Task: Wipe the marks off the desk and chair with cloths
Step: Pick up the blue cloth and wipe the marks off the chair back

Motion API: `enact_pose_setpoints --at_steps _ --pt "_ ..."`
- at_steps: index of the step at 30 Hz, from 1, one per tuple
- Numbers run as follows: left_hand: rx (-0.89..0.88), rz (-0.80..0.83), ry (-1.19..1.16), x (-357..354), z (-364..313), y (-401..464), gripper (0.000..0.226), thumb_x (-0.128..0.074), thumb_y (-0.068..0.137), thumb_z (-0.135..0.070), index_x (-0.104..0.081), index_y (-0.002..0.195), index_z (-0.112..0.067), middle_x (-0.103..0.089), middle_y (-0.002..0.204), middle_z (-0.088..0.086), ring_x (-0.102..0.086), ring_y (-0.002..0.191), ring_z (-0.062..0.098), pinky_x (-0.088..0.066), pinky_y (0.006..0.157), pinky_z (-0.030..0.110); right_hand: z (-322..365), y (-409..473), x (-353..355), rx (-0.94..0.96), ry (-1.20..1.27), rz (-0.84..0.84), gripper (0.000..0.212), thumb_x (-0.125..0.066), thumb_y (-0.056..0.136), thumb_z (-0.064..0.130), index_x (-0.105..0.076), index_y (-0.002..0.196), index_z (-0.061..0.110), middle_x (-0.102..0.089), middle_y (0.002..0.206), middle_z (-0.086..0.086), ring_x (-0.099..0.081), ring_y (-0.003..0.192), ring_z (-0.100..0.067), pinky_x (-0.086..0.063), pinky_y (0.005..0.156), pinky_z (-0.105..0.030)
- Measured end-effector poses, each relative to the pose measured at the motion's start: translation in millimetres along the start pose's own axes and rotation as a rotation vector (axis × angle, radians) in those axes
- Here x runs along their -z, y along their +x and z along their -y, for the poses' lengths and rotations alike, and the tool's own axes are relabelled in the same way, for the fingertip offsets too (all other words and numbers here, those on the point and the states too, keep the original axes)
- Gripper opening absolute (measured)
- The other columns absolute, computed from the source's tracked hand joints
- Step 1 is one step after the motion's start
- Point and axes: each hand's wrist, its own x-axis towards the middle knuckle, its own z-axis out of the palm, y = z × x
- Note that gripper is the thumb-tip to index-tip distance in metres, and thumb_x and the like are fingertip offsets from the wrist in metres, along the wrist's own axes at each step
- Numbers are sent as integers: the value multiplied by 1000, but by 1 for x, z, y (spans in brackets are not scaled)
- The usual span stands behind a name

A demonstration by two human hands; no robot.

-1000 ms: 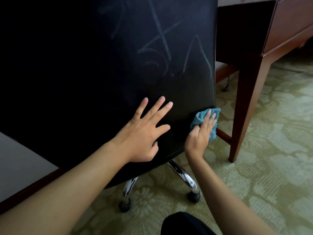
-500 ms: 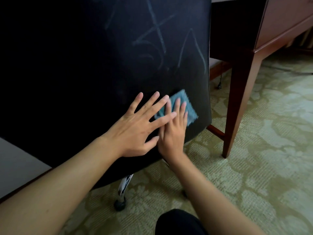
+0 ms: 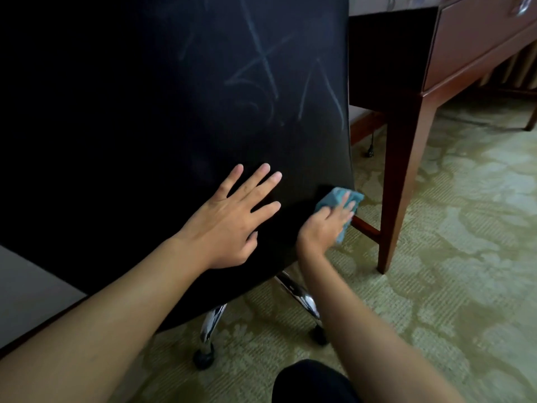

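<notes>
The left hand (image 3: pixel 232 219) lies flat, fingers spread, on the black padded chair back (image 3: pixel 145 126), whose upper part bears pale chalky marks (image 3: pixel 261 68). The right hand (image 3: pixel 325 228), fingers straight and together, presses a teal cloth (image 3: pixel 340 199) at the chair's lower right edge, just beside the dark wooden desk leg (image 3: pixel 404 170); chrome caster legs (image 3: pixel 209 324) stand on green patterned carpet (image 3: pixel 436 286).

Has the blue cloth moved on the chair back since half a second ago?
Yes. The blue cloth, under the right hand, has slid rightward, from beside the left hand to the chair back's right edge.
</notes>
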Motion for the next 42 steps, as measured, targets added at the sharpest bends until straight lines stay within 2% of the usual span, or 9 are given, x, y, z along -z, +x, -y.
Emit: enact_pose_setpoints --at_steps 5,13,15,17,21,24,30,35,42 --pt "27 -12 12 -1 -3 5 52 -59 85 -31 -56 135 -20 -12 164 14 -1 153 28 1 121 54 24 65 10 -268 46 9 50 -26 102 28 -28 151 24 -24 160 -2 -24 146 -26 -16 120 -45" --pt "16 -25 22 -2 -3 5 39 -60 83 -32 -65 120 -21 -19 163 13 -6 153 28 0 122 53 -34 -85 8 -668 206 165 43 -33 103 28 -42 143 15 -52 138 -15 -52 111 -27 -35 96 -34" --pt "15 -37 15 -1 -1 4 45 -57 85 -34 -62 128 -21 -19 163 13 -7 153 27 -1 122 52 -27 -93 9 -501 110 184 47 -33 104 26 -31 150 24 -41 151 -11 -46 126 -26 -31 103 -33" --pt "37 -58 -11 0 0 0 55 -50 87 -37 -52 140 -20 -19 163 11 -8 153 26 -2 122 51 -8 -79 9 -193 52 188 51 -32 105 21 -20 153 32 -17 162 -1 -16 148 -20 -14 117 -31" --pt "58 -84 -93 0 1 -3 67 -49 87 -38 -36 151 -20 -18 164 8 -7 153 22 -2 123 46 44 -41 2 316 -4 214 57 -31 104 17 -11 152 41 -2 161 14 11 148 -10 -2 122 -35" --pt "52 -99 -151 1 2 -3 72 -53 83 -35 -34 152 -21 -18 164 8 -6 153 21 -4 123 45 41 -40 7 585 -48 282 59 -30 102 22 -4 150 44 1 160 19 9 149 -10 -9 123 -42" --pt "36 -82 -221 2 3 -7 72 -55 83 -32 -33 151 -23 -18 164 3 -2 153 17 -6 123 43 -29 -58 38 1157 -385 524 57 -39 97 18 -22 152 18 -17 160 -7 -8 149 -32 -23 114 -55" --pt "192 -341 -291 26 6 -13 56 -59 89 -21 -49 143 -14 -34 158 8 -26 149 23 -30 116 44 76 -29 19 1496 -410 541 55 -44 96 23 -30 148 9 -25 154 -11 -9 147 -36 -17 118 -54" --pt "461 -690 -91 93 59 -25 50 -47 96 -19 -47 140 4 -41 151 19 -32 145 32 -19 120 52 199 -36 -14 1748 -231 424 52 -42 98 16 -29 147 3 -27 155 -17 -16 148 -34 -13 121 -50"
